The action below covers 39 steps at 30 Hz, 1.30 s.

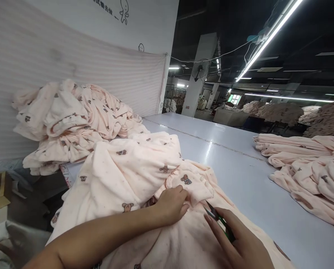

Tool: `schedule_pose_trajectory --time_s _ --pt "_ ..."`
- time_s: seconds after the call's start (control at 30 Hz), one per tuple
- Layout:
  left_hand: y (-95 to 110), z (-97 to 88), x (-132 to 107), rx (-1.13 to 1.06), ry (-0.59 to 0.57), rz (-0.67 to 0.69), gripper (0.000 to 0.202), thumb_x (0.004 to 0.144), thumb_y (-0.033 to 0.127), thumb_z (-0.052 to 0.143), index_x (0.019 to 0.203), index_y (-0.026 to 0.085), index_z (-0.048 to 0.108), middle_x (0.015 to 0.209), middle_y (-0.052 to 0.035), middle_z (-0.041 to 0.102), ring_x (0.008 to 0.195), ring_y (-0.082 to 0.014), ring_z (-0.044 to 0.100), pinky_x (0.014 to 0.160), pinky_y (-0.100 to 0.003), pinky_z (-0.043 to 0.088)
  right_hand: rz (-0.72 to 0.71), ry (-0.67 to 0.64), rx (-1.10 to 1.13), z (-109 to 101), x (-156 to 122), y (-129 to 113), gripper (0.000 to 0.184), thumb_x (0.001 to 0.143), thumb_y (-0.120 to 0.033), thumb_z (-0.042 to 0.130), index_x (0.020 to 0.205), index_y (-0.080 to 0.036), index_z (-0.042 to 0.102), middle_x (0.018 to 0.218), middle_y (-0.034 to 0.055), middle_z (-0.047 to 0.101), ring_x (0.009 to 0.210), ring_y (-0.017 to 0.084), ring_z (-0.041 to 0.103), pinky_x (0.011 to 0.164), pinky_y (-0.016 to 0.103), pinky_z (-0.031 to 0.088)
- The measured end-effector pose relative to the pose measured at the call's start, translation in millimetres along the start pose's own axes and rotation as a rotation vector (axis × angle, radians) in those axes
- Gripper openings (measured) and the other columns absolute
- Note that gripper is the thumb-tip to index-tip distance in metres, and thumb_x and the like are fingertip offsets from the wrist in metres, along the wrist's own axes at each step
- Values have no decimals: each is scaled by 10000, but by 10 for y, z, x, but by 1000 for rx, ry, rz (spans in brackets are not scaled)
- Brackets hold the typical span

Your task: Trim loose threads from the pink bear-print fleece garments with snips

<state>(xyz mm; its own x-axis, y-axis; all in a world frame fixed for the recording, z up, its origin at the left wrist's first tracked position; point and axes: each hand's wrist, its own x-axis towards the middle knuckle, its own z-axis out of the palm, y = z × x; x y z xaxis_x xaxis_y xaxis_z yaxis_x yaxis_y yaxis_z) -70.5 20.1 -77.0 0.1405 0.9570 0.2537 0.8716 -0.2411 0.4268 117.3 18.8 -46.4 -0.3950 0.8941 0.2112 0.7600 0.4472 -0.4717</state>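
Two hands on pink garment [144,175]: my left hand [171,205] pinches fold, right hand [239,243] grips green snips [218,218]. Trimming step; next needs blade alignment.

Two bare forearms, sleeveless as far as visible, left hand [171,205] and right hand [239,239] seemingly ringless

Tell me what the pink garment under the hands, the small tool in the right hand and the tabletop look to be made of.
Pink garment: soft, fleecy fabric, matte and thick-folded, printed with small bears.
Small tool in the right hand: dark pointed blades, probably metal, with a green, likely plastic, grip; mostly hidden.
Tabletop: smooth, hard, pale sheet, glossy enough to reflect the ceiling lights; laminate or painted board, unclear.
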Motion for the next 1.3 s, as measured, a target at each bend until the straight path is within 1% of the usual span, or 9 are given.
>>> schedule_pose_trajectory --time_s 0.07,0.17,0.33,0.53,0.77,0.9,1.0,1.13,1.3 --pt "-55 87 26 -39 19 -3 135 780 192 500 903 173 552 941 -48 575 863 -204 559 742 -313 458 37 -60 -91 83 72 -31 349 864 -581 286 915 -327 520 790 -62 644 731 175 614 624 286 428" --pt "-79 141 14 -100 35 11 92 778 173 493 844 186 557 911 -23 574 844 -170 556 738 -272 448 21 -123 -175 239 142 -10 339 884 -515 282 805 -286 520 678 -42 643 665 205 617 582 303 400" --pt "-109 179 4 -216 53 33 73 768 147 493 787 173 558 863 -13 583 816 -143 546 715 -239 435 17 -140 -251 362 146 59 308 895 -454 310 716 -264 474 687 -24 657 642 226 610 559 305 368" --pt "-132 169 14 -329 55 35 63 754 125 508 744 154 562 809 -19 588 772 -136 531 672 -228 424 37 -164 -309 393 140 51 282 905 -424 288 749 -263 459 666 -1 654 626 250 612 538 306 337" --pt "-153 236 21 -355 74 22 67 761 134 508 739 156 568 779 -3 577 724 -113 523 640 -198 410 109 -170 -190 374 185 86 314 882 -452 278 702 -267 457 647 -3 647 652 269 608 543 307 323" --pt "-123 293 -2 -296 101 22 63 763 178 534 818 158 557 842 -20 570 755 -139 526 667 -231 414 183 -100 17 365 142 149 360 872 -538 237 901 -308 512 821 -34 677 807 214 620 675 299 412" --pt "-45 319 -14 -240 85 44 114 780 210 528 880 169 565 911 -43 568 832 -184 527 734 -286 416 213 -77 124 370 101 180 397 851 -580 248 1005 -319 504 855 -50 675 832 189 617 709 277 427" --pt "32 316 10 -235 54 29 119 785 161 466 844 160 569 909 -63 568 834 -207 523 755 -329 411 218 -69 145 378 81 191 412 838 -602 265 1003 -319 514 855 -43 676 819 209 616 714 301 421" --pt "-66 293 42 -413 59 -90 62 734 159 504 743 152 565 798 -29 572 737 -157 518 662 -256 411 158 -93 79 401 71 194 383 846 -604 263 871 -317 516 819 -52 672 823 221 617 681 300 413"
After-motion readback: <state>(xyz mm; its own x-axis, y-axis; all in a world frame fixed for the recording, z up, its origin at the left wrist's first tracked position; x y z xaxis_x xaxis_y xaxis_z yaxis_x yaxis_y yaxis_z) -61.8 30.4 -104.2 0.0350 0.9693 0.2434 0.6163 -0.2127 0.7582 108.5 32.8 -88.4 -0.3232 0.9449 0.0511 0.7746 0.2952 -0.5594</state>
